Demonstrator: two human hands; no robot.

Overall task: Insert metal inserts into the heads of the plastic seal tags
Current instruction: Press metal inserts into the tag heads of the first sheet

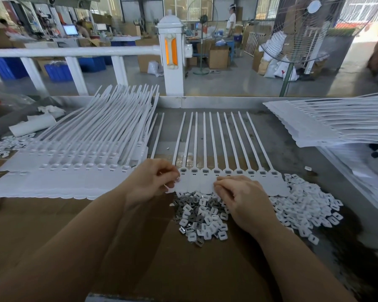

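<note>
The white plastic seal tags (227, 177), a joined strip of flat heads with long thin tails, lie across the middle of the table (292, 149), tails running away toward the far edge and heads nearest the person. Each head's small rectangular socket seems to show a dark fill, though the leftmost is hidden by the left hand (153, 182), whose fingers curl and pinch the strip's left end. The right hand (242, 199) rests just before the strip's near edge, fingers curled down into the heap of grey metal inserts and white square caps (203, 216); whether it pinches a piece cannot be told. That heap lies on the brown cardboard sheet (118, 236), directly below the heads, so the right hand is nearer both insert and socket. The coming move likely turns on lifting a piece forward, away from the person, onto a head. A stack of white tag strips (85, 153) sits toward the left edge, another stack (336, 123) toward the right.
</note>
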